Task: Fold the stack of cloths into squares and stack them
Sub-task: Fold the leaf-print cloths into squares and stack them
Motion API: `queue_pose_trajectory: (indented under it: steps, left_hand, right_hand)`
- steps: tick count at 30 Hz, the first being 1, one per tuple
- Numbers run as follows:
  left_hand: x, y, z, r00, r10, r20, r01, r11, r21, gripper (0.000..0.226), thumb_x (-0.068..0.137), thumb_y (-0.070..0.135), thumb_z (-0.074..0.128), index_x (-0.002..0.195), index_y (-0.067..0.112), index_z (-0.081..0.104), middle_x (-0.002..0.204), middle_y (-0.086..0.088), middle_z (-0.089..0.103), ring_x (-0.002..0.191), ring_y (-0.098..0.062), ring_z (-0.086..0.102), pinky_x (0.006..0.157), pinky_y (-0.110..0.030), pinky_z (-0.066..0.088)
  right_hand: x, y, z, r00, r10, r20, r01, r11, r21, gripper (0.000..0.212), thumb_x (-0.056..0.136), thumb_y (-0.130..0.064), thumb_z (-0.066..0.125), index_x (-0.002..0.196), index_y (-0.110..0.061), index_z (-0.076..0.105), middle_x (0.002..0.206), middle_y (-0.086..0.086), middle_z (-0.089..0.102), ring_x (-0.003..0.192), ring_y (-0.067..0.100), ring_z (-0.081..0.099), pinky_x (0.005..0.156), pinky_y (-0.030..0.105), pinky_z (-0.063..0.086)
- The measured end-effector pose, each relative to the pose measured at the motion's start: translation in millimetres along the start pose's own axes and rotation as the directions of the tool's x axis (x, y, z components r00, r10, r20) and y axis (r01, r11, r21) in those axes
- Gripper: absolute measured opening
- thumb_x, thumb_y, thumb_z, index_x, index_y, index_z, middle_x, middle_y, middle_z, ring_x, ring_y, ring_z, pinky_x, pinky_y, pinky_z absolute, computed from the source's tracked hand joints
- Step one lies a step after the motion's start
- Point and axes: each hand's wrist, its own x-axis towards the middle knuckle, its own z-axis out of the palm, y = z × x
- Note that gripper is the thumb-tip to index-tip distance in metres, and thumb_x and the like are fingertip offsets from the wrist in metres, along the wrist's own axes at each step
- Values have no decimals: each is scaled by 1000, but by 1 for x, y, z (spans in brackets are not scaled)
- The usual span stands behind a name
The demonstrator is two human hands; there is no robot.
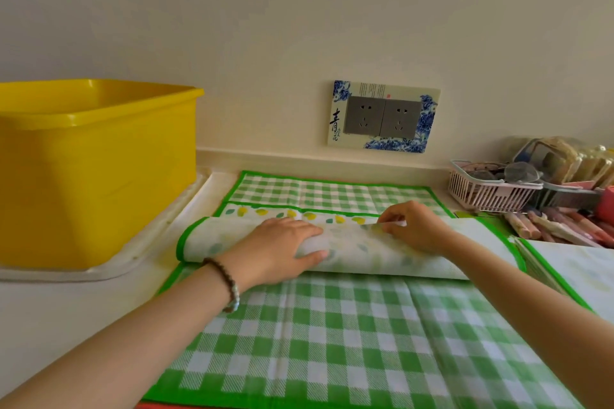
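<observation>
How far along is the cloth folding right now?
Early. Nothing folded or stacked shows yet. In hand: the cloth is mid-fold, left hand pressing its turned-over flap, right hand pinching the flap's edge. Left: finishing it, plus another cloth at right.

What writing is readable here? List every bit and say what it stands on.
"青": large black brush character on the socket surround, left side; the smaller one under it looks like "花".
Fine columns along the surround's top edge: too small to read.
On the wrapped sticks: no legible print.
</observation>
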Motion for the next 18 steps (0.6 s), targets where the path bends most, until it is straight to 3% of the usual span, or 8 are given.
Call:
queue_pose_trajectory:
  steps: [9,14,18]
  left_hand:
    - [32,-8,18,998,-53,17,53,999,-3,52,99,49,23,145,26,31,152,8,30,139,-10,26,114,-29,17]
    - [42,-13,30,993,-94,72,96,995,-14,54,100,49,22,147,24,27,155,5,24,141,-12,22,116,-34,17]
    - [46,-15,37,983,-153,103,155,988,-9,56,99,49,23,149,22,20,157,1,16,144,-16,15,118,-40,13]
  right_hand:
    - [26,22,28,983,111,-149,-127,987,-101,17,89,-20,59,102,-18,71,109,1,69,102,21,60,85,32,48]
    - [31,21,30,952,139,-272,-166,983,-77,26,93,-22,53,115,-18,66,122,4,63,111,24,57,91,34,43]
    - [26,-6,27,954,70,-290,-88,995,-51,29,96,-29,48,120,-19,62,128,1,60,114,21,56,94,33,44]
